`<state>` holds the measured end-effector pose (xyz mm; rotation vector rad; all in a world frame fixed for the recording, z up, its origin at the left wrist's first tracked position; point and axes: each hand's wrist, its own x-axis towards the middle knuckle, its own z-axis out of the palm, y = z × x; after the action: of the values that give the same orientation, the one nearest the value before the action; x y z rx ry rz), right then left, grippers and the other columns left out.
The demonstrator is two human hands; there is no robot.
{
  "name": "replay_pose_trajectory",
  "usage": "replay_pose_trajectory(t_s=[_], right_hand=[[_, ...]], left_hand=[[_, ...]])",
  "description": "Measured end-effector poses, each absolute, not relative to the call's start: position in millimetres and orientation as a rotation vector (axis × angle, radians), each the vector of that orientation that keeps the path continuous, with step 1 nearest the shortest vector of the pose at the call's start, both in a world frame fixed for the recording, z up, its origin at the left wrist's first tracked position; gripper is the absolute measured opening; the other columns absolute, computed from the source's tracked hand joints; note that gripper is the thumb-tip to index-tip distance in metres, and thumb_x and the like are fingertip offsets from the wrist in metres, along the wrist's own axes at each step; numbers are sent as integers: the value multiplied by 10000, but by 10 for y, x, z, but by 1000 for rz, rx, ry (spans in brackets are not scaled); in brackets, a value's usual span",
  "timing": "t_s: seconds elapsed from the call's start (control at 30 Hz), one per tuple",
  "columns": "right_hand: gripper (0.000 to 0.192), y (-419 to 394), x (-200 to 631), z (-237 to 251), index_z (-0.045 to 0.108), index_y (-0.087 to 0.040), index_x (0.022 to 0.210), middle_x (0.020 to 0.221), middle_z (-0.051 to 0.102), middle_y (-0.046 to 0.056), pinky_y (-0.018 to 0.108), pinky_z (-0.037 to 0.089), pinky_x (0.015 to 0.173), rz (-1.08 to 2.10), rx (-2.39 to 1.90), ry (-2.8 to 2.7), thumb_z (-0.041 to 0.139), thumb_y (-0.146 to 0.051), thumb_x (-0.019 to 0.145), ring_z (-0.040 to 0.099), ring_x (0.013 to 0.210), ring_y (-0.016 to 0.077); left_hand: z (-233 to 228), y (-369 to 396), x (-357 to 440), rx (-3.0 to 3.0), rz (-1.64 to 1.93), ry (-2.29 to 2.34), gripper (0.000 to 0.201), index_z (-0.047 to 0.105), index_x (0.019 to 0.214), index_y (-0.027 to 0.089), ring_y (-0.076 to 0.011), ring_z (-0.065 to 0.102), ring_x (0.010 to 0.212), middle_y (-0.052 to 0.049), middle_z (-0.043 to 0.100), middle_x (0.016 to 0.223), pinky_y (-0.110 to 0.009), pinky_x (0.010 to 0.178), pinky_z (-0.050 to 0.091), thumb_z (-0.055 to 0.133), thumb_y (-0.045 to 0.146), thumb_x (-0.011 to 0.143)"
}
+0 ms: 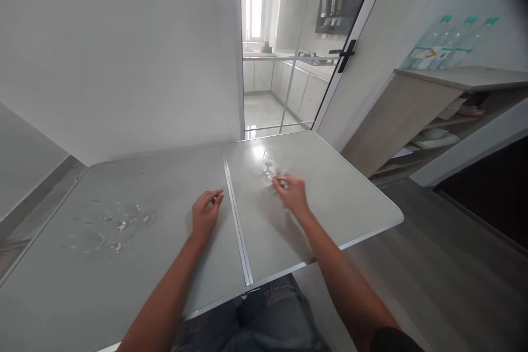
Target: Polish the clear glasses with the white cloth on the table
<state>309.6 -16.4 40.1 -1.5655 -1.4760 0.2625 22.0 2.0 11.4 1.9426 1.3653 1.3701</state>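
Observation:
A small clear stemmed glass [268, 160] stands upright on the right half of the pale folding table [330, 198]. Right beside its foot is my right hand [292, 190], thumb and fingers pinched on another clear glass, whose blurred outline is hard to make out. My left hand [205, 209] rests near the table's middle seam, fingers loosely curled with a gap to the thumb and nothing between them. Over on the left half lies a group of several clear stemmed glasses [119, 225]; their see-through outlines overlap, so each one's position is unclear.
A metal seam [237, 220] crosses the tabletop between my forearms. Behind the table are a white wall [165, 55] and a glass door [297, 66] showing a kitchen. At right, three plastic bottles [449, 44] stand on a wooden shelf unit [429, 99].

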Motion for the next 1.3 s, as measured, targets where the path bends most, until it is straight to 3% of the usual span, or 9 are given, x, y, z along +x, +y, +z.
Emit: replay_pose_trajectory(t_s=[0.23, 0.53, 0.8, 1.3], right_hand=[[255, 301, 4002, 149, 800, -182, 848, 909, 789, 74, 297, 501, 843, 296, -1827, -1426, 620, -360, 824, 713, 872, 238], [231, 649, 3885, 17, 803, -174, 903, 916, 784, 98, 274, 519, 794, 372, -1944, -1502, 647, -316, 808, 720, 927, 247], [307, 742, 3863, -61, 802, -195, 984, 923, 786, 90, 254, 497, 748, 393, -1973, -1547, 632, -387, 815, 705, 834, 209], [305, 730, 3859, -116, 795, -211, 966, 960, 779, 79, 253, 476, 748, 361, -1969, -1552, 617, -412, 821, 694, 874, 206]], left_hand=[[84, 34, 242, 1935, 1256, 1369, 265, 727, 841, 227, -144, 521, 630, -20, 659, 756, -281, 617, 409, 568, 416, 938], [45, 63, 235, 1888, 1197, 1357, 296, 744, 834, 230, -149, 499, 620, -18, 621, 712, -284, 609, 387, 556, 437, 930], [15, 76, 226, 1856, 1182, 1365, 303, 751, 837, 236, -154, 510, 628, -25, 631, 721, -287, 601, 390, 550, 446, 923], [-3, 75, 224, 1870, 1176, 1370, 309, 759, 850, 232, -150, 528, 635, -21, 651, 736, -279, 600, 397, 540, 433, 935]])
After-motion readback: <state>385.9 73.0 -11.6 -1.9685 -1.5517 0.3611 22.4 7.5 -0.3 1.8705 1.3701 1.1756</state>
